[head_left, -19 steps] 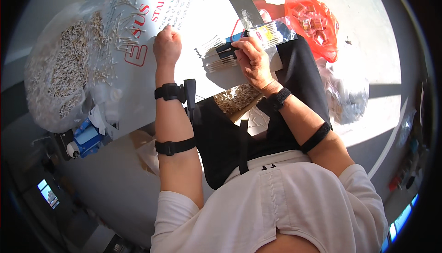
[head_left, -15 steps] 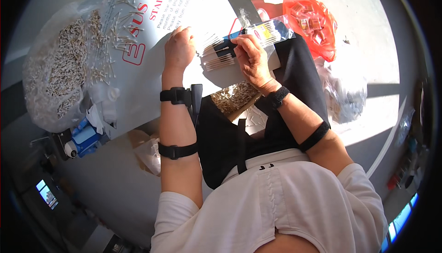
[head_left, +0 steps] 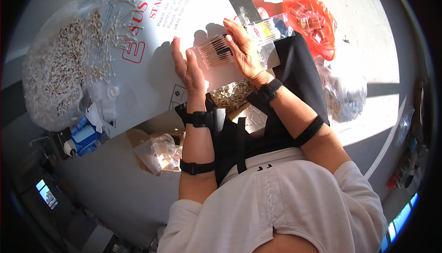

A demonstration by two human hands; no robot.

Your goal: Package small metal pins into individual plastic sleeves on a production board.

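A row of cotton swabs (head_left: 214,50) lies side by side on the pale sheet-covered table, between my two hands. At the row's left end my left hand (head_left: 189,72) stands on edge, open, with its fingers stretched out and thumb apart. My right hand (head_left: 246,54) is at the right end of the row, its fingers straight and its thumb near the swab tips; it is open too. Whether either palm touches the swabs I cannot tell. Just beyond my right hand rests a clear packet (head_left: 269,31) with swabs and a yellow-and-red label in it.
At the left sits a big clear bag of loose swabs (head_left: 64,68), with more swabs (head_left: 122,32) scattered beside it. A red plastic bag (head_left: 317,38) of small packs is at the right. An open box of swabs (head_left: 232,95) stands below the table edge.
My left hand has come down and right, from a curled pose to straight fingers. My right hand has opened from a pinch near the packet. The swabs lie more evenly in line.
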